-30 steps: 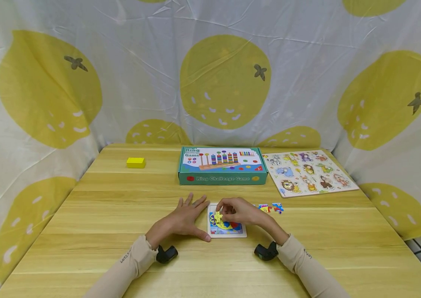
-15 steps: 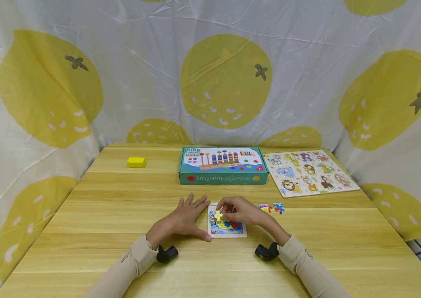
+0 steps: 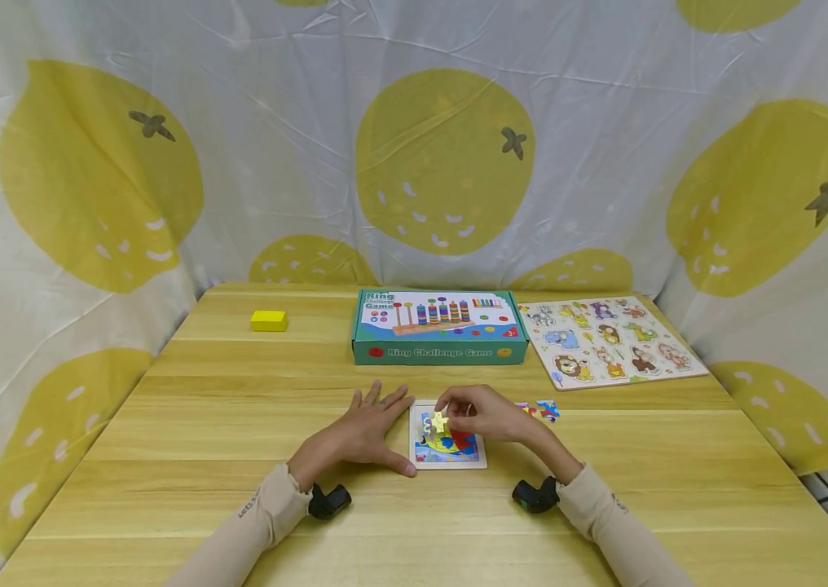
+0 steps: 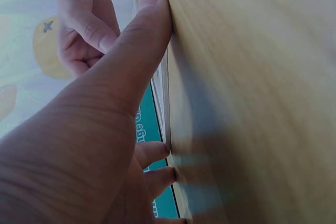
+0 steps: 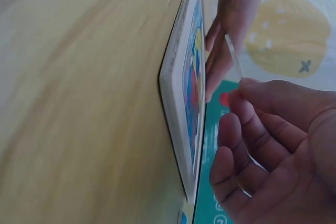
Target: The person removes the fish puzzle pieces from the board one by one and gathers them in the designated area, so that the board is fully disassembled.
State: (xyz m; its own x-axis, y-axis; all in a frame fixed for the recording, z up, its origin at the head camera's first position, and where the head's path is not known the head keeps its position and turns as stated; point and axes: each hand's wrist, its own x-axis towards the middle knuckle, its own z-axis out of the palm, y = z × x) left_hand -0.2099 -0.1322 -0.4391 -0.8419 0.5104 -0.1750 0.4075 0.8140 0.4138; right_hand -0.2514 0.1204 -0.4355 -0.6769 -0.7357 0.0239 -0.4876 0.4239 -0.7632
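A small framed jigsaw puzzle point(image 3: 451, 465) lies flat on the table, its picture in yellow, red and blue partly filled in. Spread out along its left side, my left hand point(image 3: 363, 432) touches the frame with thumb and fingertips, which also shows in the left wrist view. My right hand point(image 3: 483, 414) pinches a thin pale yellow jigsaw piece point(image 3: 440, 422) between thumb and forefinger. In the right wrist view that piece point(image 5: 234, 56) appears edge-on, held up apart from the puzzle. The right hand partly covers the puzzle's upper right part.
Loose jigsaw pieces point(image 3: 548, 409) lie to the right of the puzzle, partly behind my right hand. A green ring game box point(image 3: 439, 351) stands behind it. An animal puzzle board point(image 3: 590, 334) lies back right; a yellow block point(image 3: 269, 321) sits back left.
My right hand, still pinching the jigsaw piece, has shifted slightly to the right and away from the puzzle's left side. The left hand stays in place.
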